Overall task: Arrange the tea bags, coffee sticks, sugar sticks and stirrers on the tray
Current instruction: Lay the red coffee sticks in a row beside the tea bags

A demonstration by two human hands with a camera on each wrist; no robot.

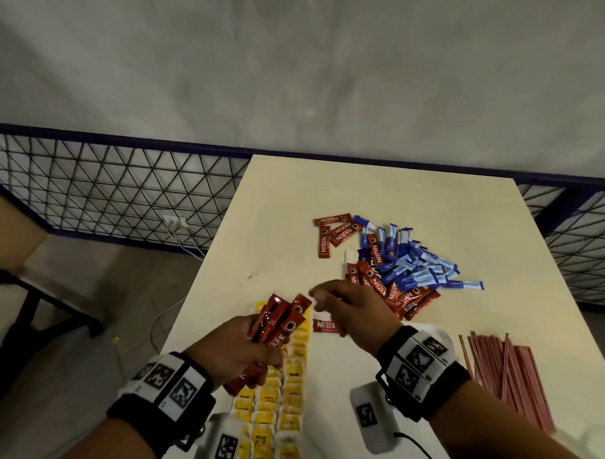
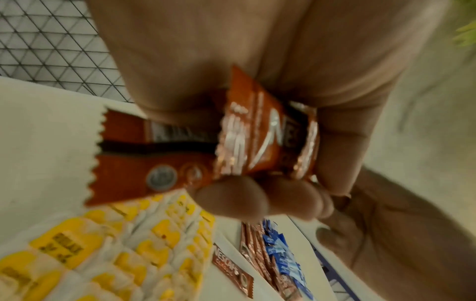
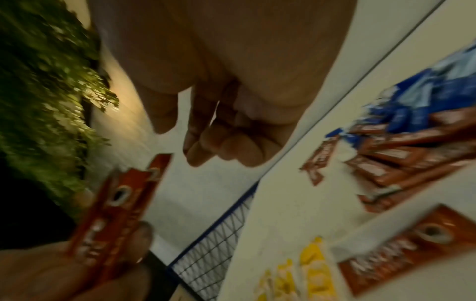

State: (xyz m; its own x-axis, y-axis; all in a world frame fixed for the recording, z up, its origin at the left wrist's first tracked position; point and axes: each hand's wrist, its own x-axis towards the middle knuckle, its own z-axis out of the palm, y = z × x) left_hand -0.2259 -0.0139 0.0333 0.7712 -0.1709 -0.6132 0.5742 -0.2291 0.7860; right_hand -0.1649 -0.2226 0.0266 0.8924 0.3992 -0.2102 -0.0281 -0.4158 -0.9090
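A bundle of red Nescafé coffee sticks [image 1: 277,326] is clasped in the left hand [image 1: 236,355], fingers curled round it, above the rows of yellow tea bags [image 1: 281,407]. Nothing is held by the right hand [image 1: 351,311], its fingers loosely bent just beside the bundle's upper ends. One coffee stick [image 1: 325,326] is seen lying under that hand, beside the tea bags. At one o'clock from the hands a mixed pile of coffee sticks and blue sugar sticks [image 1: 418,264] is spread on the cream table [image 1: 432,206]. At three o'clock the red stirrers [image 1: 508,370] are laid.
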